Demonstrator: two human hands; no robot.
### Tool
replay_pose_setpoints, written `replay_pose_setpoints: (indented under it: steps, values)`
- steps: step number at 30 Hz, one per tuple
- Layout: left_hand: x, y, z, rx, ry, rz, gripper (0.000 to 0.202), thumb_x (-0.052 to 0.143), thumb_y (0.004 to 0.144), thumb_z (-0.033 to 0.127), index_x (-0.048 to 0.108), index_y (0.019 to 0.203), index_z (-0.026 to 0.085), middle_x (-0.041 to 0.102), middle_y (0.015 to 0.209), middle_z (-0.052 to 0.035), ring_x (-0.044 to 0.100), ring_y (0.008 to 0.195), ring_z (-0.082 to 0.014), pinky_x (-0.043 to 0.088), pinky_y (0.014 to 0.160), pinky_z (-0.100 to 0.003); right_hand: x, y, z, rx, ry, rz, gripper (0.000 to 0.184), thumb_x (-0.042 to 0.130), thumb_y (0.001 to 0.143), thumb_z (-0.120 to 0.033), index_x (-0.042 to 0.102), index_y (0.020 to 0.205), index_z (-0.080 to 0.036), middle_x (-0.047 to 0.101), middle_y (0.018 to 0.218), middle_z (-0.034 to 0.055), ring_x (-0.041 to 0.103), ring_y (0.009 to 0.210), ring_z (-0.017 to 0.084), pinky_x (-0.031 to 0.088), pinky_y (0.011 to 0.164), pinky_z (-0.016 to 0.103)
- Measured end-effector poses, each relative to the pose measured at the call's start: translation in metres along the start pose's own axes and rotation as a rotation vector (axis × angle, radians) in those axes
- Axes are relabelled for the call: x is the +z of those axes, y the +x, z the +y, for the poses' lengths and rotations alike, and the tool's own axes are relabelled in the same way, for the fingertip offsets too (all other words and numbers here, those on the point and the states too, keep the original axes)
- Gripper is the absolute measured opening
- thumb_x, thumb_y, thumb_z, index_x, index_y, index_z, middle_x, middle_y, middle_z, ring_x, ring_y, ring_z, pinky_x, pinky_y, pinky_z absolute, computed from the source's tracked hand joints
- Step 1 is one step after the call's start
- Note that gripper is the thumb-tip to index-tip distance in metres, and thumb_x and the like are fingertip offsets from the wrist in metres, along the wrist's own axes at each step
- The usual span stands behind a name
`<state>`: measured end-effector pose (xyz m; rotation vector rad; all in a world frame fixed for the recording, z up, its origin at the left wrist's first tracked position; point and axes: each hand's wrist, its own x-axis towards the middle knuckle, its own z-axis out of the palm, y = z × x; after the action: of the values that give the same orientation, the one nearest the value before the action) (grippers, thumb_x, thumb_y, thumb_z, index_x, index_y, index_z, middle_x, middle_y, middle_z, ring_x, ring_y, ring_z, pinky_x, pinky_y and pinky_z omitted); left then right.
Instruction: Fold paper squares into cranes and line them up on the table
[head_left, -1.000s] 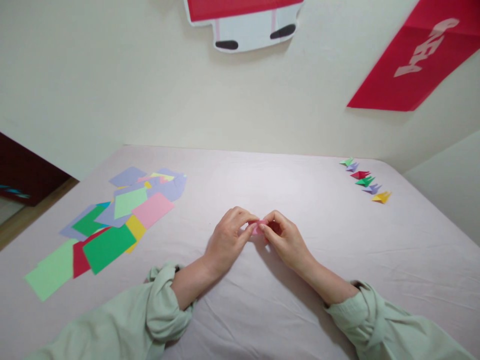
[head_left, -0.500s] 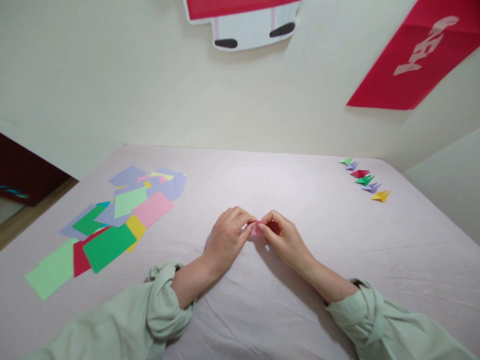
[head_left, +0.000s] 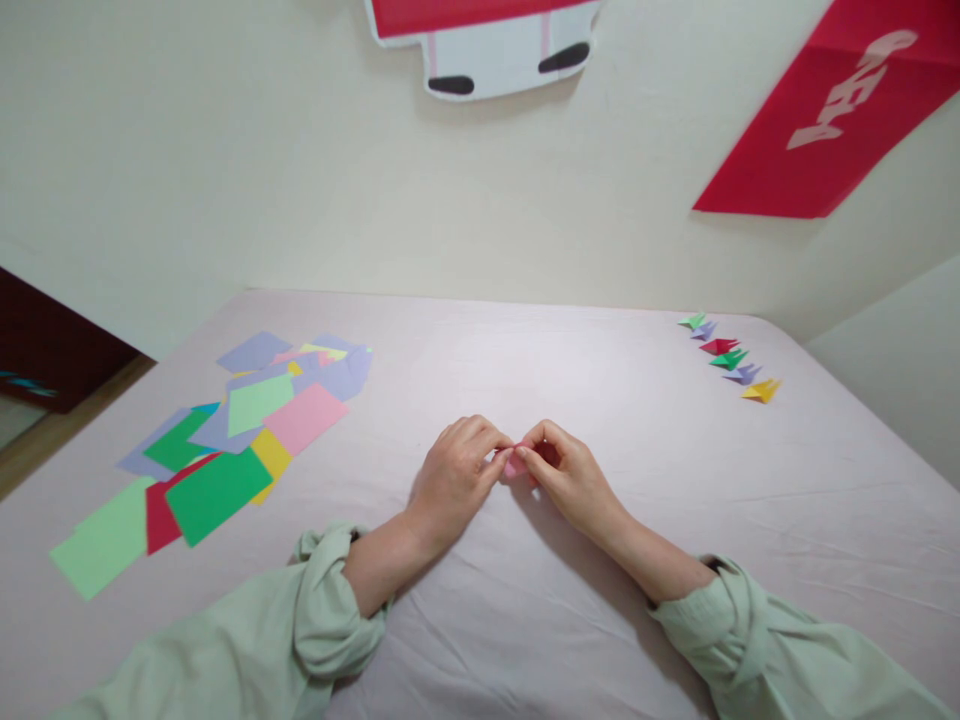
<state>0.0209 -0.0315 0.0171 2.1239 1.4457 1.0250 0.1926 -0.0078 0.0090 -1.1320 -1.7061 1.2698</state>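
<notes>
Pink paper [head_left: 515,463], small and partly folded, sits pinched between a person's two bare hands just above a pale cloth-covered surface [head_left: 480,360]. The left hand [head_left: 459,468] grips it from nine o'clock, thumb against fingers; the right hand [head_left: 571,478] grips it from three, fingers curled. The visible top edge runs roughly from nine to three, hand to hand; fingers hide the rest, so its long axis and the way it points cannot be told.

Loose coloured sheets [head_left: 219,498] overlap near nine o'clock from the hands. Toward two, six folded paper figures [head_left: 761,392] line up from eleven to five, their thin prongs aimed at about two. Light walls [head_left: 300,160] rise behind, bearing a red-and-white cutout [head_left: 506,65] at twelve and a red banner [head_left: 765,165] with pale lettering between one and two. A dark brown panel [head_left: 67,345] stands between nine and ten.
</notes>
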Motion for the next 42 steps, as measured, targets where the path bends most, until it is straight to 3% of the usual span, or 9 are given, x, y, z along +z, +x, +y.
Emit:
replay_pose_setpoints:
  steps: [7,13,19,25,29,42]
  values:
    - [0.003,0.004,0.002,-0.276,-0.359,0.037,0.013,0.056,0.091,0.023,0.063,0.081,0.018,0.062,0.084,-0.0011,0.059,0.081,-0.0140,0.044,0.074,-0.025,-0.001,0.003,-0.002,0.009,-0.034,-0.047,0.014,0.057,0.088,-0.029,0.054,0.079,-0.019,0.057,0.066,-0.0027,0.051,0.059,0.012,0.038,0.056,0.024]
    - [0.008,0.006,-0.006,-0.417,-0.475,0.099,0.012,0.056,0.088,0.026,0.061,0.082,0.017,0.063,0.080,-0.0003,0.057,0.076,-0.0135,0.044,0.072,-0.024,-0.002,0.005,-0.005,0.074,0.045,-0.029,0.016,0.057,0.086,-0.032,0.052,0.078,-0.019,0.055,0.060,-0.0039,0.052,0.054,0.012,0.039,0.054,0.024]
    - [0.010,0.006,-0.007,-0.432,-0.502,0.095,0.012,0.056,0.087,0.026,0.060,0.080,0.017,0.062,0.078,0.0004,0.056,0.074,-0.0128,0.044,0.071,-0.023,-0.004,0.004,-0.005,0.078,0.099,0.005,0.021,0.054,0.088,-0.035,0.051,0.074,-0.020,0.054,0.060,-0.0038,0.050,0.055,0.012,0.038,0.056,0.024]
    - [0.010,0.006,-0.005,-0.436,-0.494,0.078,0.012,0.055,0.087,0.026,0.058,0.080,0.017,0.060,0.077,0.0013,0.055,0.074,-0.0122,0.043,0.070,-0.023,-0.003,0.003,-0.006,0.062,0.016,0.025,0.032,0.045,0.094,-0.039,0.049,0.069,-0.021,0.053,0.058,-0.0030,0.048,0.055,0.012,0.037,0.056,0.025]
    - [0.010,0.007,-0.005,-0.438,-0.538,0.079,0.013,0.055,0.087,0.028,0.058,0.081,0.017,0.060,0.078,0.0016,0.055,0.073,-0.0120,0.044,0.070,-0.023,-0.001,0.003,-0.007,0.068,0.049,-0.023,0.027,0.050,0.092,-0.044,0.051,0.078,-0.021,0.057,0.062,-0.0029,0.054,0.058,0.013,0.041,0.060,0.025]
    - [0.004,0.009,-0.001,-0.398,-0.542,-0.058,0.011,0.056,0.085,0.024,0.060,0.079,0.016,0.061,0.077,0.0007,0.056,0.073,-0.0121,0.044,0.069,-0.023,-0.004,0.003,-0.007,0.019,-0.111,-0.095,0.024,0.051,0.089,-0.033,0.047,0.069,-0.020,0.052,0.062,-0.0038,0.046,0.058,0.012,0.034,0.057,0.024]
